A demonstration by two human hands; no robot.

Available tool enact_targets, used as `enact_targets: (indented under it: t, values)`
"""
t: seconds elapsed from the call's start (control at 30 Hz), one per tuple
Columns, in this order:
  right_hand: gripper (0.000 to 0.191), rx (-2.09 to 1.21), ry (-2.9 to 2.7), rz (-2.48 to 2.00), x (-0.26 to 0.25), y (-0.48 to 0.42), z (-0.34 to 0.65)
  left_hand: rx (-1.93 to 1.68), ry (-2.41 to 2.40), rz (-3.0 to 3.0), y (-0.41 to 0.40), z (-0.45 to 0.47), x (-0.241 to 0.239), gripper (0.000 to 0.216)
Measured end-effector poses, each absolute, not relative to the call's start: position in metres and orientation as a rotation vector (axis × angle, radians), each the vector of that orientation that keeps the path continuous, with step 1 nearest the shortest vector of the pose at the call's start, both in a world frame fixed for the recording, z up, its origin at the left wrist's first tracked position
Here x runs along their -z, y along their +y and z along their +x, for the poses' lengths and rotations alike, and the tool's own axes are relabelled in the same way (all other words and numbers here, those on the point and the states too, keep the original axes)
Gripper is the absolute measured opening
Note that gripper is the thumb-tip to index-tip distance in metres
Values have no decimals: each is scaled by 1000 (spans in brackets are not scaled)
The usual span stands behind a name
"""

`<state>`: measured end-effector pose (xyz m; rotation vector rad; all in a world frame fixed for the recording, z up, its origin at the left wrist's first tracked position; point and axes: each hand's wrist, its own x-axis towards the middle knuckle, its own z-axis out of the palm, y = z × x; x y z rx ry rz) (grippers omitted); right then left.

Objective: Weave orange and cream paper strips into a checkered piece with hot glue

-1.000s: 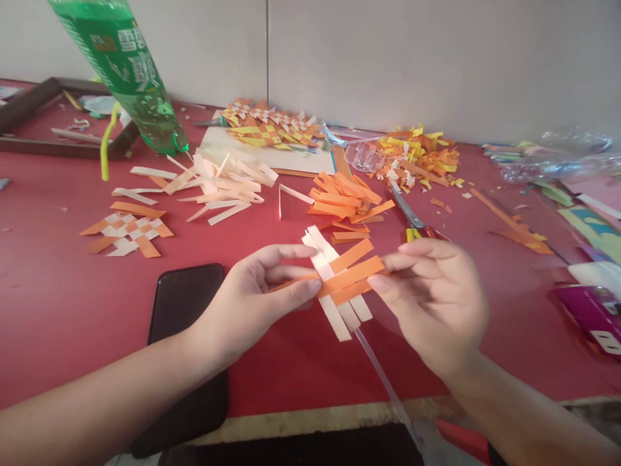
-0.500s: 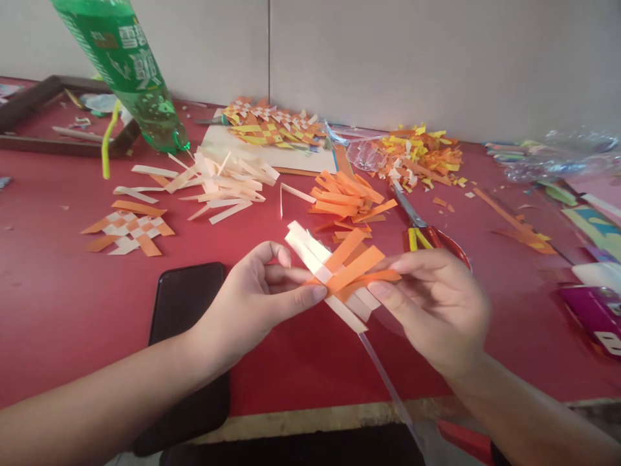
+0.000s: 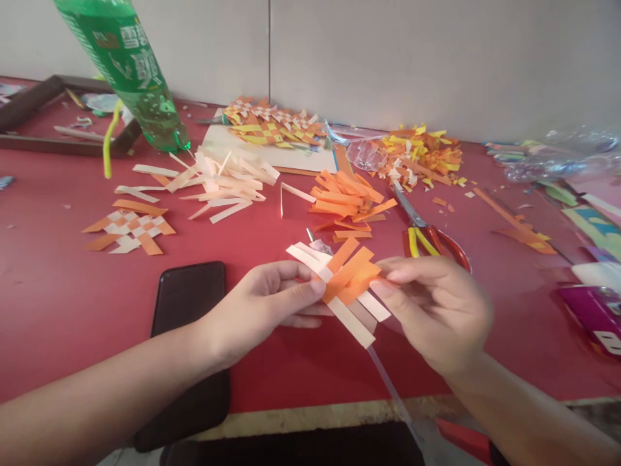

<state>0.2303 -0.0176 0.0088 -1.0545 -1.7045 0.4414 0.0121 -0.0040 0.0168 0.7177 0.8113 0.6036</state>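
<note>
Both my hands hold a small weave of orange and white paper strips (image 3: 347,281) just above the red table (image 3: 72,304). My left hand (image 3: 264,304) pinches its left side between thumb and fingers. My right hand (image 3: 436,310) pinches the orange strip ends on its right side. The white strips slant down to the right and the orange ones cross them. A thin clear strip (image 3: 388,382) hangs below the weave toward the table's front edge.
A black phone (image 3: 187,323) lies under my left forearm. A finished weave (image 3: 129,230) lies at left, with piles of white strips (image 3: 218,181), orange strips (image 3: 344,194), scissors (image 3: 427,236) and scraps (image 3: 417,155) behind. A green bottle (image 3: 130,71) leans at back left.
The weave has turned clockwise and dropped a little. My left fingers have closed tighter on it, and the orange strips are pushed closer together.
</note>
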Motion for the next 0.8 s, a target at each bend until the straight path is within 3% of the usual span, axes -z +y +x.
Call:
enact_targets:
  t: [0.33, 0.8]
  values:
    - [12, 187, -2129, -797, -19, -16, 240, -777, 903, 1009, -5, 15, -17, 17]
    - [25, 454, -2280, -697, -22, -28, 226, -785, 902, 832, -8, 15, -18, 19]
